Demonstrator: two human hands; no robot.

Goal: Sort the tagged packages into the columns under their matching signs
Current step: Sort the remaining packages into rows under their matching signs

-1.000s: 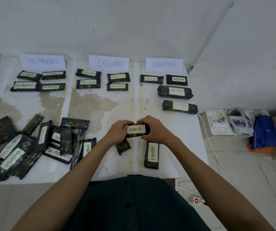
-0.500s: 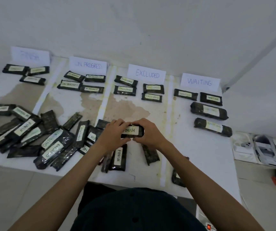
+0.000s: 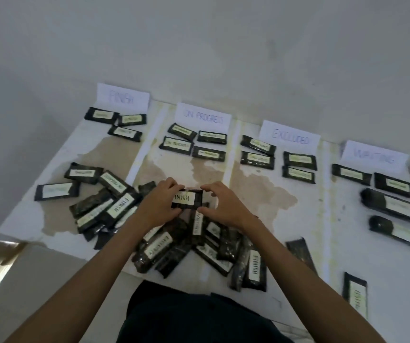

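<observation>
Both hands hold a black package tagged FINISH [image 3: 189, 198] above the pile in the middle of the table. My left hand [image 3: 160, 206] grips its left end, my right hand [image 3: 220, 206] pinches its right end. Four paper signs stand along the wall: FINISH [image 3: 122, 97], ON PROGRESS [image 3: 203, 117], EXCLUDED [image 3: 290, 137] and WAITING [image 3: 374, 156]. Under the FINISH sign lie three tagged packages [image 3: 124, 131]. Unsorted black packages [image 3: 184, 246] lie heaped below my hands and to the left [image 3: 100, 206].
The white table [image 3: 285, 206] has stained patches and pale strips between columns. Sorted packages lie under ON PROGRESS [image 3: 194, 143], EXCLUDED [image 3: 278, 159] and WAITING [image 3: 394, 194]. Two single packages [image 3: 354, 297] lie near the front right edge.
The view has swung left, bringing the FINISH sign and its column into sight. My hands have carried the FINISH package leftward over the pile, from the EXCLUDED column toward ON PROGRESS.
</observation>
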